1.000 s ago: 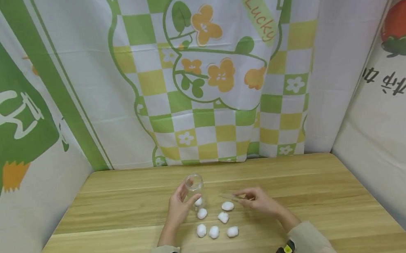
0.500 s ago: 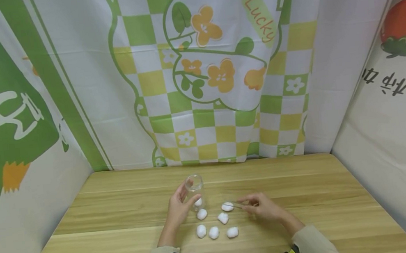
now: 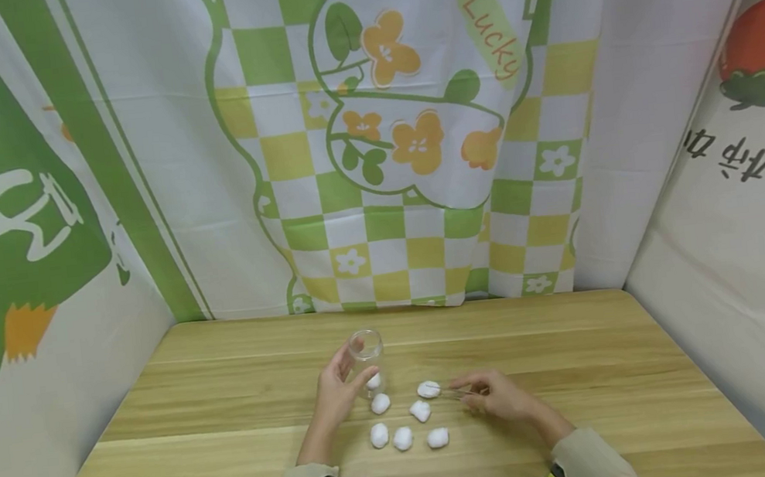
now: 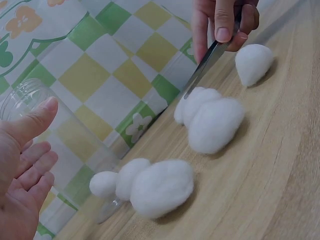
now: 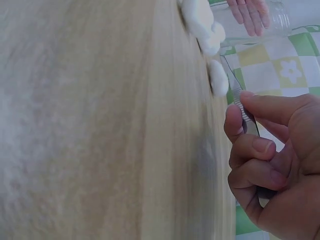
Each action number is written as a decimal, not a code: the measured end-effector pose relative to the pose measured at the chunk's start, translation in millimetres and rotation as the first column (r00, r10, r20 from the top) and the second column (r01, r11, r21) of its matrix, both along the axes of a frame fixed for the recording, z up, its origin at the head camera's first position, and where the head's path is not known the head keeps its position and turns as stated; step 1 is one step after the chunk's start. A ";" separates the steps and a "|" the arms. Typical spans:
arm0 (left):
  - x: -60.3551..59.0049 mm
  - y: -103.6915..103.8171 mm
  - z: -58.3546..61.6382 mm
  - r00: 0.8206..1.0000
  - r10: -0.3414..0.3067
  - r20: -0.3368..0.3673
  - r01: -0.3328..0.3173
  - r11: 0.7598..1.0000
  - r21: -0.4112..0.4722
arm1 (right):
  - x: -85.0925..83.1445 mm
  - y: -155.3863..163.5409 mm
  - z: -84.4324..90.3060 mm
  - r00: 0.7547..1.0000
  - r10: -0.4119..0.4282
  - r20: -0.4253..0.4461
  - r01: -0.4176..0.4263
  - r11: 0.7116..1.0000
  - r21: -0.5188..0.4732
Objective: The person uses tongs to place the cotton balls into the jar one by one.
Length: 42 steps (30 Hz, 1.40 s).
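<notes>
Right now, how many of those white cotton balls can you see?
7. One sits inside the glass jar, at. One lies at the jar's foot. One is at the tweezers' tip. One lies mid-table. Three line the front. More may be hidden.

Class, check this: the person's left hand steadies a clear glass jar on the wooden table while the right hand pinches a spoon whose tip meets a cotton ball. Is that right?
Not quite. The right hand pinches metal tweezers, not a spoon, as the left wrist view shows. Otherwise right: the left hand steadies the glass jar, and the tweezers' tip meets a cotton ball.
</notes>
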<state>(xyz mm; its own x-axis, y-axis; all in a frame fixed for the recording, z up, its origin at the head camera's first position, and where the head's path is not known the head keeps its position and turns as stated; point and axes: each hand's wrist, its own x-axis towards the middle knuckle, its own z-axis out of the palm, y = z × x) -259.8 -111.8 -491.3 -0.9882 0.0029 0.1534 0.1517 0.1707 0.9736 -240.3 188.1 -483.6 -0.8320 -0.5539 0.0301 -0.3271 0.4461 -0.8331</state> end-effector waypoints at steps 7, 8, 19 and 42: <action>1.3 0.7 0.1 1.000 0.003 -0.022 -0.003 1.000 -0.003 | -1.6 0.7 -2.6 1.000 -0.010 -0.003 0.010 1.000 0.018; 1.3 0.9 0.0 1.000 0.003 -0.024 -0.003 1.000 -0.003 | -2.0 1.0 -3.2 1.000 -0.009 -0.006 0.009 1.000 0.022; -0.1 1.5 -1.6 1.000 0.002 -0.010 -0.001 1.000 0.021 | -5.7 1.2 -9.1 0.999 0.005 -0.049 -0.003 0.999 0.048; 0.2 0.7 -0.8 1.000 -0.007 -0.008 0.007 1.000 0.011 | -7.5 -3.0 -8.6 0.998 -0.056 -0.016 0.058 0.995 0.086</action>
<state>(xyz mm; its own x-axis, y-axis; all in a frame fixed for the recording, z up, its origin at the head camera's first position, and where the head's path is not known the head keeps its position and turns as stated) -259.6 -111.1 -492.1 -0.9869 0.0083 0.1611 0.1603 0.1587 0.9742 -247.8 185.1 -492.2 -0.8622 -0.5066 -0.0042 -0.3103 0.5346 -0.7861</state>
